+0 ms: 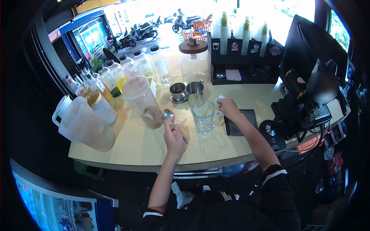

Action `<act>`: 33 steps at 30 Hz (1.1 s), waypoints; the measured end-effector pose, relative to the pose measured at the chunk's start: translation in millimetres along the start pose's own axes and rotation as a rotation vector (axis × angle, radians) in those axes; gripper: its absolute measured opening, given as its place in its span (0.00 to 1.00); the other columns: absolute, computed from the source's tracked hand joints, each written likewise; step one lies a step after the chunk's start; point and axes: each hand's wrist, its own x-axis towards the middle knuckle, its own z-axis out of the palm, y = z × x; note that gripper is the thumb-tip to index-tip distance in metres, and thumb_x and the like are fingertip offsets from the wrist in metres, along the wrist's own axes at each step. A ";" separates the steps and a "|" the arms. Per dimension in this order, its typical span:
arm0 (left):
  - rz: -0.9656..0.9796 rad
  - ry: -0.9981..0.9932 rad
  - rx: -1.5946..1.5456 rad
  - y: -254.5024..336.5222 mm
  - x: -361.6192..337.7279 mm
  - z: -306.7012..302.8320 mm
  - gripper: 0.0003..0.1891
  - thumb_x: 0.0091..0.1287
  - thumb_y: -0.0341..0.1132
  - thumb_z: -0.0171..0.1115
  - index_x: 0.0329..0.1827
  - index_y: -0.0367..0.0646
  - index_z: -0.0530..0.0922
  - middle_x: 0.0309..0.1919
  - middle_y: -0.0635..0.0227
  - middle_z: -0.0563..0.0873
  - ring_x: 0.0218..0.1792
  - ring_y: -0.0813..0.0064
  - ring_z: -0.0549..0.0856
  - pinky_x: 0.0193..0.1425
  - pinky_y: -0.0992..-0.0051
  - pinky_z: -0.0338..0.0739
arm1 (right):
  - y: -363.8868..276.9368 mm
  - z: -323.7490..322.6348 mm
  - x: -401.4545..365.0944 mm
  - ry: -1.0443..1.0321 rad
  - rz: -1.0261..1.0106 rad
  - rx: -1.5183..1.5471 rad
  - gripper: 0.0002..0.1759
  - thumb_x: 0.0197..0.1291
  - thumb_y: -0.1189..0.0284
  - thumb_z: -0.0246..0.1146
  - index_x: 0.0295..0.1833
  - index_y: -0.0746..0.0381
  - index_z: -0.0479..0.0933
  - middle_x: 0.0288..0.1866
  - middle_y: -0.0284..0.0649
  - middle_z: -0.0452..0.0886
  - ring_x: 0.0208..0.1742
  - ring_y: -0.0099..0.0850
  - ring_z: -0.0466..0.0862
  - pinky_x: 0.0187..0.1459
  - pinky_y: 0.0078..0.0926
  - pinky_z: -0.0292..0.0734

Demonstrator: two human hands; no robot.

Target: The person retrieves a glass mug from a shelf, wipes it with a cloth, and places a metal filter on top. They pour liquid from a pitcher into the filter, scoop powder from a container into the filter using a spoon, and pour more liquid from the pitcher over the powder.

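My left hand [174,139] is closed around a metal spoon [168,113], its bowl pointing up and away from me and its handle end showing below my fingers. A clear glass mug [203,119] stands upright just right of that hand, its handle facing right. Beyond the mug handle, my right hand [229,108] pinches a small white crumpled piece [219,101] that looks like tissue. Left of the spoon is a clear lidded canister [142,98] with brown contents low inside. A metal pitcher [195,89] and a metal drip filter [178,92] stand behind the mug.
Plastic jugs [86,123] and a row of bottles [129,67] line the counter's left side. A wooden-lidded jar [194,63] and a black cup organizer [244,65] stand at the back. A dark cloth [243,125] lies beside black coffee equipment [298,111] on the right.
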 end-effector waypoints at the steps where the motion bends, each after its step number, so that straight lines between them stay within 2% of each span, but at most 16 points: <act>1: -0.037 -0.028 -0.003 -2.1 0.8 -0.5 0.16 0.71 0.28 0.51 0.61 0.38 0.68 0.26 0.69 0.75 0.28 0.80 0.75 0.34 0.75 0.72 | -5.2 -7.2 -2.6 -0.057 0.092 -0.002 0.12 0.53 0.81 0.56 0.42 0.65 0.81 0.42 0.49 0.84 0.48 0.48 0.82 0.50 0.44 0.77; 2: -0.070 -0.055 -0.007 -4.4 1.9 -0.2 0.22 0.70 0.28 0.53 0.66 0.39 0.63 0.30 0.67 0.76 0.30 0.80 0.76 0.37 0.76 0.74 | -0.1 -7.6 -4.7 -0.059 0.091 -0.003 0.12 0.53 0.81 0.56 0.42 0.65 0.81 0.42 0.49 0.84 0.48 0.48 0.82 0.50 0.44 0.77; 4: -0.010 -0.054 0.011 -18.9 4.0 3.3 0.27 0.66 0.30 0.59 0.67 0.39 0.62 0.35 0.65 0.76 0.35 0.77 0.77 0.42 0.75 0.74 | 14.5 -15.8 -9.7 0.094 -0.012 0.076 0.08 0.53 0.81 0.58 0.35 0.65 0.82 0.33 0.48 0.84 0.41 0.44 0.85 0.43 0.40 0.78; 6: 0.055 -0.046 0.028 -14.5 6.7 5.6 0.32 0.63 0.32 0.65 0.69 0.40 0.61 0.40 0.63 0.76 0.39 0.75 0.78 0.47 0.74 0.75 | 12.6 -43.8 -9.1 0.137 0.018 0.219 0.07 0.53 0.81 0.60 0.36 0.65 0.83 0.32 0.47 0.84 0.40 0.39 0.85 0.42 0.36 0.78; 8: 0.143 -0.228 0.202 0.6 11.5 11.1 0.45 0.52 0.38 0.77 0.70 0.38 0.59 0.57 0.55 0.74 0.56 0.65 0.77 0.61 0.69 0.72 | -5.6 -78.3 -8.3 0.307 0.035 0.391 0.07 0.54 0.80 0.63 0.40 0.66 0.83 0.32 0.44 0.84 0.36 0.27 0.83 0.39 0.25 0.76; 9: 0.150 -0.217 0.198 -3.3 15.8 17.0 0.45 0.52 0.38 0.77 0.70 0.38 0.59 0.57 0.55 0.74 0.56 0.65 0.77 0.61 0.69 0.72 | -22.0 -94.1 -10.3 0.310 0.022 0.386 0.07 0.54 0.80 0.63 0.40 0.66 0.83 0.32 0.44 0.84 0.36 0.27 0.83 0.39 0.25 0.76; 11: -0.012 -0.473 0.078 -18.7 22.0 29.4 0.53 0.44 0.40 0.81 0.72 0.39 0.56 0.64 0.56 0.69 0.68 0.63 0.67 0.72 0.65 0.61 | -57.8 -118.6 -22.9 0.402 -0.034 0.639 0.08 0.57 0.82 0.61 0.42 0.67 0.82 0.35 0.43 0.84 0.36 0.29 0.83 0.39 0.24 0.77; 12: -0.055 -0.591 0.149 -6.9 27.2 30.6 0.52 0.44 0.41 0.81 0.71 0.37 0.57 0.64 0.56 0.70 0.66 0.63 0.70 0.72 0.64 0.63 | -73.5 -126.7 -31.6 0.417 -0.107 0.610 0.08 0.59 0.83 0.59 0.43 0.67 0.81 0.38 0.43 0.84 0.38 0.30 0.84 0.40 0.24 0.77; 16: -0.133 -0.611 0.086 -6.6 29.0 46.2 0.49 0.41 0.47 0.82 0.64 0.32 0.66 0.65 0.48 0.70 0.65 0.60 0.74 0.66 0.65 0.71 | -122.1 -156.1 -67.8 0.492 -0.295 0.498 0.09 0.59 0.83 0.59 0.44 0.66 0.80 0.39 0.43 0.84 0.41 0.33 0.85 0.42 0.26 0.78; 19: -0.118 -0.588 0.056 -1.8 19.5 50.2 0.42 0.43 0.45 0.81 0.59 0.33 0.71 0.60 0.50 0.75 0.58 0.63 0.80 0.58 0.67 0.77 | -127.7 -156.4 -82.8 0.534 -0.383 0.442 0.13 0.58 0.84 0.59 0.48 0.63 0.79 0.41 0.43 0.83 0.42 0.36 0.85 0.45 0.29 0.79; 21: -0.099 -0.472 -0.020 -0.3 12.3 53.5 0.39 0.44 0.42 0.79 0.59 0.35 0.71 0.51 0.55 0.82 0.52 0.66 0.83 0.52 0.68 0.79 | -123.3 -132.6 -88.8 0.503 -0.447 0.371 0.17 0.57 0.83 0.59 0.53 0.62 0.77 0.49 0.44 0.81 0.52 0.38 0.82 0.55 0.34 0.76; 22: -0.098 -0.477 -0.019 0.3 13.0 54.3 0.39 0.44 0.42 0.79 0.59 0.35 0.71 0.51 0.55 0.82 0.52 0.66 0.83 0.52 0.68 0.79 | -123.5 -120.0 -89.2 0.507 -0.443 0.371 0.17 0.57 0.83 0.59 0.53 0.62 0.77 0.49 0.44 0.81 0.52 0.38 0.82 0.55 0.34 0.76; 24: 0.009 -0.500 0.007 14.9 13.6 53.6 0.36 0.45 0.40 0.78 0.57 0.35 0.72 0.45 0.56 0.84 0.49 0.65 0.84 0.52 0.69 0.80 | -124.5 -98.6 -88.4 0.240 -0.853 -0.165 0.25 0.53 0.79 0.60 0.59 0.63 0.73 0.60 0.43 0.76 0.64 0.37 0.75 0.67 0.37 0.67; 28: -0.130 -0.485 0.072 55.3 9.5 39.3 0.36 0.44 0.39 0.77 0.56 0.34 0.71 0.46 0.55 0.83 0.49 0.64 0.84 0.52 0.69 0.80 | -108.4 -93.3 -78.9 0.163 -0.923 -0.300 0.35 0.48 0.74 0.60 0.67 0.64 0.67 0.69 0.41 0.69 0.72 0.35 0.65 0.74 0.37 0.57; 31: 0.020 -0.408 0.009 45.4 6.1 31.6 0.34 0.45 0.38 0.76 0.55 0.35 0.72 0.45 0.56 0.83 0.43 0.63 0.85 0.51 0.68 0.80 | -114.0 -98.1 -79.7 0.222 -0.952 -0.254 0.32 0.51 0.76 0.58 0.65 0.64 0.69 0.67 0.43 0.71 0.71 0.35 0.68 0.72 0.38 0.60; 33: 0.115 -0.374 0.211 55.2 9.4 21.5 0.34 0.43 0.38 0.76 0.54 0.35 0.73 0.46 0.56 0.82 0.45 0.62 0.85 0.51 0.68 0.80 | -107.0 -94.5 -75.8 0.288 -0.924 -0.196 0.30 0.51 0.77 0.58 0.64 0.64 0.71 0.65 0.44 0.72 0.69 0.37 0.70 0.71 0.39 0.61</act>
